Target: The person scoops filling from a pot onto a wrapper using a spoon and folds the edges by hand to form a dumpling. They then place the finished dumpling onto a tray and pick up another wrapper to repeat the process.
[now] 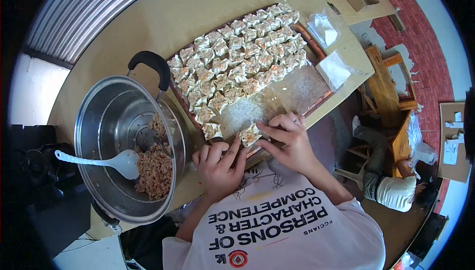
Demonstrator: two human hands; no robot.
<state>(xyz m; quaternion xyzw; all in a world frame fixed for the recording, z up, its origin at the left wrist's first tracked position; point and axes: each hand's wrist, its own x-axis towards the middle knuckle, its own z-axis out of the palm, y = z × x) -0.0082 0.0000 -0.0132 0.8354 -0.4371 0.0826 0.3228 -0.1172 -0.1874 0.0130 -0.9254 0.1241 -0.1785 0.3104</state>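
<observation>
Near the front edge of the tray [294, 92], one open-topped dumpling [250, 135] with a pale wrapper and meat filling sits between my two hands. My right hand [289, 141] has its thumb and index finger at the dumpling's right side. From the lower left, my left hand [220, 166] presses its fingertips against the wrapper, its other fingers curled. Behind my hands, rows of similar dumplings [237, 55] cover the far and left parts of the tray. The closest of these is a single dumpling [212, 131] just left of the held one.
Left of me stands a large metal pot [106, 121] with ground meat filling [154, 173] and a white ladle [123, 163]. Its black handle [158, 65] reaches toward the tray. Plastic-wrapped white packets [334, 69] lie at the tray's right. Another person [393, 191] sits at far right.
</observation>
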